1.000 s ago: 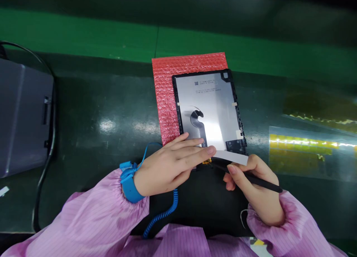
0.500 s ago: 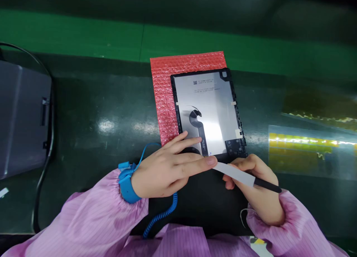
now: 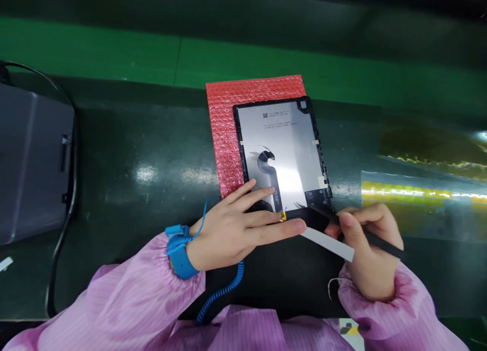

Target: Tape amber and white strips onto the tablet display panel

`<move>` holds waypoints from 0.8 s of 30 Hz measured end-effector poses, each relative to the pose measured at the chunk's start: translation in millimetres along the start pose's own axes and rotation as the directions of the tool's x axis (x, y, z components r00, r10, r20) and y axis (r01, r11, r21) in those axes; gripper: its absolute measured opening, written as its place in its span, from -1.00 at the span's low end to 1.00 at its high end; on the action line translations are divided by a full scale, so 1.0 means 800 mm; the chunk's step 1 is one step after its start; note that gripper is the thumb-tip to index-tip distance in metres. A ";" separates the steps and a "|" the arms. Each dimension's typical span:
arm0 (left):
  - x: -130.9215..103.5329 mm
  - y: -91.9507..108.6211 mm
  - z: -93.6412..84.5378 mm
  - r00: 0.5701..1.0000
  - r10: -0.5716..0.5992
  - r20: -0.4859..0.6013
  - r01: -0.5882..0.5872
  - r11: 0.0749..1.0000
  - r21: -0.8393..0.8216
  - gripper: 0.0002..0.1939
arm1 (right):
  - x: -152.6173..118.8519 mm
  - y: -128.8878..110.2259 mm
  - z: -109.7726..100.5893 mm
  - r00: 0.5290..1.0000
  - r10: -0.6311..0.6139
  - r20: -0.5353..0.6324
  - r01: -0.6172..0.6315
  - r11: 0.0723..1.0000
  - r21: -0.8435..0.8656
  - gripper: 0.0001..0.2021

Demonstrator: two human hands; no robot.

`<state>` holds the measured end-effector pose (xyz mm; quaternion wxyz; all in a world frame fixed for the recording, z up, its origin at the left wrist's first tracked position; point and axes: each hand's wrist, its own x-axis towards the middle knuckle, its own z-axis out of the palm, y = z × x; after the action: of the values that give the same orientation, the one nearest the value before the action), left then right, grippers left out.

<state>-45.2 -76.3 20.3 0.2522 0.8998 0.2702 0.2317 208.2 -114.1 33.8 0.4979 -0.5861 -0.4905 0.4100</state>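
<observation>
I see a grey box (image 3: pixel 32 163) cut off at the frame's left edge, with a black cable (image 3: pixel 74 163) beside it. Next comes the blue wrist strap (image 3: pixel 182 259); its coiled cord (image 3: pixel 224 292) hangs nearby and, I judge, could snag if my left arm pulled away fast.

My left hand (image 3: pixel 232 232) lies across the near edge of the display panel (image 3: pixel 283 148), its fingers spread and gripping nothing I can see. The panel rests silver side up, partly over red bubble wrap (image 3: pixel 224 138) on the table (image 3: pixel 152 138). Too hard a press there could strain the dark flex cable (image 3: pixel 277 188).

A white strip (image 3: pixel 327 243) runs right from my index fingertip; a sudden tug might tear it. My right hand (image 3: pixel 375 247) has its fingers closed on black tweezers (image 3: pixel 384 245), whose slightly parted tips could scratch the silver back if they dropped.

My left hand hides the panel's lower left corner. I can't tell whether the strip is stuck down under the fingertip, or whether the tweezer tips touch metal.
</observation>
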 end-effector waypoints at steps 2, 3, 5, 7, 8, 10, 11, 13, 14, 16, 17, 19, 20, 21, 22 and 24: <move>-0.002 0.003 0.007 0.999 0.041 -0.018 -0.040 0.997 0.068 -0.35 | 0.002 -0.001 -0.001 0.997 -0.054 -0.053 0.056 0.997 0.049 -0.82; -0.002 0.005 0.012 0.998 0.057 -0.023 -0.055 0.993 0.106 -0.33 | 0.004 -0.001 -0.002 0.995 -0.070 -0.067 0.074 0.995 0.065 -0.83; -0.002 0.011 0.021 0.997 0.073 -0.013 -0.069 0.981 0.180 -0.25 | 0.006 0.000 -0.002 0.993 -0.084 -0.084 0.091 0.993 0.080 -0.84; -0.001 0.017 0.028 0.997 0.068 0.033 -0.074 0.973 0.219 -0.17 | 0.007 0.002 -0.001 0.992 -0.090 -0.090 0.098 0.991 0.094 -0.86; 0.000 0.020 0.030 0.997 0.063 0.055 -0.073 0.975 0.211 -0.15 | 0.007 0.003 -0.001 0.993 -0.090 -0.082 0.098 0.990 0.103 -0.86; 0.001 0.024 0.030 0.995 0.053 0.082 -0.063 0.991 0.119 -0.10 | 0.007 0.007 -0.001 0.994 -0.100 -0.051 0.105 0.987 0.117 -0.83; 0.002 0.024 0.027 0.997 0.041 0.070 -0.044 0.998 0.040 -0.07 | 0.007 0.010 -0.001 0.992 -0.118 -0.041 0.122 0.985 0.119 -0.80; 0.001 0.022 0.018 0.999 -0.023 -0.038 0.017 0.989 -0.145 -0.05 | 0.008 0.014 -0.002 0.984 -0.174 -0.041 0.177 0.978 0.109 -0.75; 0.000 0.020 0.012 0.991 -0.071 -0.117 0.042 0.972 -0.231 -0.07 | 0.009 0.014 -0.001 0.979 -0.198 -0.050 0.202 0.975 0.094 -0.74; -0.002 0.015 0.000 0.950 -0.165 -0.264 0.067 0.937 -0.343 -0.15 | 0.015 0.008 0.000 0.972 -0.232 -0.034 0.233 0.971 0.052 -0.80; -0.003 0.013 -0.004 0.931 -0.196 -0.308 0.076 0.929 -0.364 -0.21 | 0.019 0.002 0.002 0.971 -0.238 0.008 0.238 0.971 0.033 -0.84; -0.004 0.010 -0.010 0.919 -0.218 -0.329 0.092 0.929 -0.359 -0.31 | 0.027 -0.016 0.009 0.959 -0.240 0.148 0.242 0.970 0.006 -0.82; -0.003 0.010 -0.011 0.921 -0.220 -0.322 0.101 0.932 -0.349 -0.34 | 0.032 -0.026 0.013 0.945 -0.237 0.226 0.243 0.970 0.000 -0.76; -0.003 0.010 -0.010 0.924 -0.217 -0.315 0.104 0.935 -0.339 -0.36 | 0.036 -0.036 0.018 0.929 -0.229 0.291 0.240 0.971 -0.002 -0.71; -0.002 0.011 -0.008 0.927 -0.208 -0.311 0.099 0.938 -0.332 -0.36 | 0.040 -0.046 0.024 0.915 -0.218 0.339 0.233 0.973 -0.003 -0.68; -0.001 0.012 -0.004 0.932 -0.180 -0.316 0.072 0.944 -0.323 -0.34 | 0.047 -0.059 0.035 0.894 -0.201 0.401 0.215 0.977 0.011 -0.67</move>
<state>-43.8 -82.5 28.1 0.3525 0.7766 0.3284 0.4060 180.1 -70.9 76.3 0.4184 -0.4424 -0.6484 0.4570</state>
